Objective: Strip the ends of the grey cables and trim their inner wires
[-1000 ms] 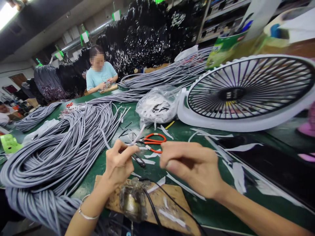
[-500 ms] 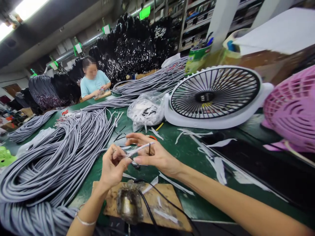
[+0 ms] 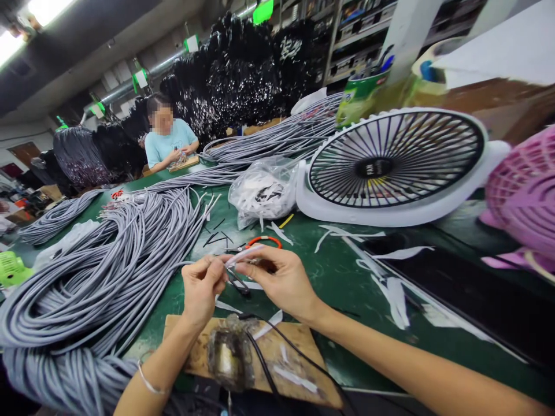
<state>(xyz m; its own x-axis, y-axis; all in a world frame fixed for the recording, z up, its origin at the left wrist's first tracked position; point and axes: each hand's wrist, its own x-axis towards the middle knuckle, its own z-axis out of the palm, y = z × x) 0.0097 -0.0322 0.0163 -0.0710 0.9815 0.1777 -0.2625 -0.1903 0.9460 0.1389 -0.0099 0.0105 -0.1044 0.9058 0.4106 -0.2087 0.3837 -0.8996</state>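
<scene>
My left hand (image 3: 202, 284) pinches the end of a grey cable (image 3: 178, 264), which runs back to the large coil at the left. Close beside it, my right hand (image 3: 284, 280) has its thumb and fingers closed on a pale white strip (image 3: 246, 253) at that cable end. The fingertips nearly meet, so exactly how strip and cable join is hidden. Just past my hands lies a tool with an orange-red handle (image 3: 269, 238). A dark-handled tool (image 3: 239, 284) rests on the table below my fingertips.
Bundled grey cables (image 3: 99, 277) fill the left. A wooden board (image 3: 299, 346) with a small metal device (image 3: 228, 358) is nearest me. Behind are a bag of white scraps (image 3: 260, 193), a white fan (image 3: 373, 216) and a pink fan (image 3: 529, 196). A person (image 3: 171, 141) sits across the table.
My right fingers have closed in on the white strip and cable end; the strip stood out more before. The orange-red handle shows more now. My view has shifted slightly.
</scene>
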